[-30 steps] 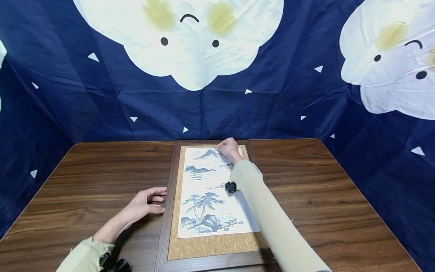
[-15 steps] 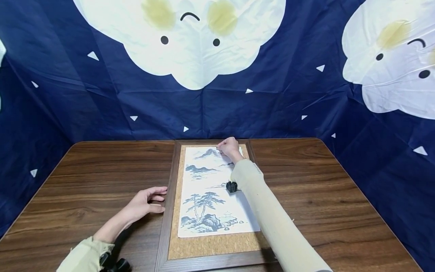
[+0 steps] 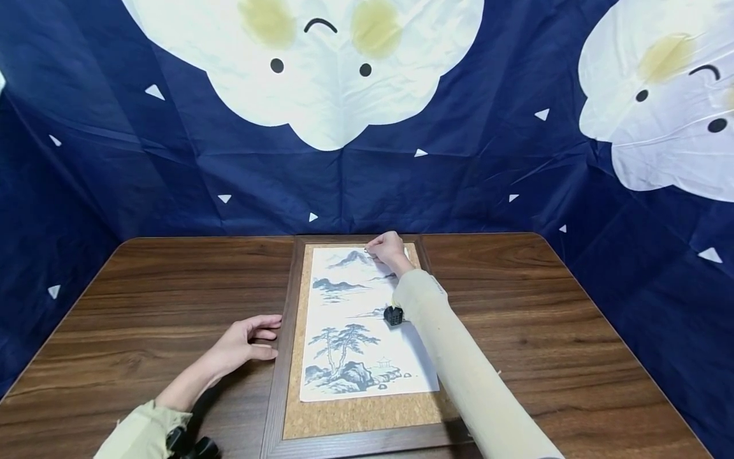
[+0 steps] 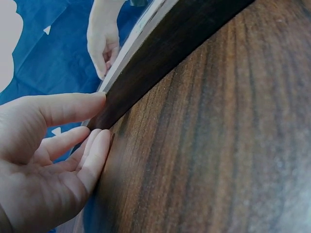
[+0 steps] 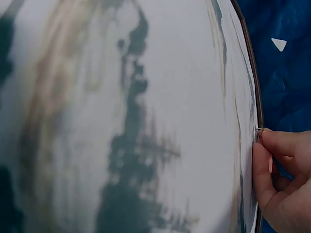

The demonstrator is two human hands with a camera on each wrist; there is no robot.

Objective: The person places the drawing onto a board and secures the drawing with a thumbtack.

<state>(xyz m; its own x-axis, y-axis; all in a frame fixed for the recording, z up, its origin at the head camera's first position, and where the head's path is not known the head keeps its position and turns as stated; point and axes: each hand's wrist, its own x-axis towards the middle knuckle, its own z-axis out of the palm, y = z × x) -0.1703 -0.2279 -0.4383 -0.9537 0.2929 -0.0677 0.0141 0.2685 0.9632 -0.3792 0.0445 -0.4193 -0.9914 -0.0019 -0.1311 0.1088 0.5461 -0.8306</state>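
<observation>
A print of an ink landscape (image 3: 344,306), with mountains, pines and rocks, lies on a cork board (image 3: 344,417) set in a dark wooden frame (image 3: 281,382). My right hand (image 3: 387,250) is at the top edge of the print. Its thumb and index finger pinch a small metal pin (image 5: 259,130), whose shiny shaft just shows in the right wrist view. My left hand (image 3: 246,341) is at the frame's left side. In the left wrist view its fingertips (image 4: 101,99) touch the frame's outer edge, the fingers fairly straight. The sleeve covers the print's lower right side.
The wooden table (image 3: 189,287) extends on both sides of the framed board. Behind it hangs a dark blue cloth (image 3: 258,172) with white clouds and small triangles. A black wrist camera (image 3: 392,315) on my right arm hangs over the print.
Almost nothing moves: the right wrist and sleeve shift slightly to the right while the fingers stay at the print's top edge. The left hand stays at the frame.
</observation>
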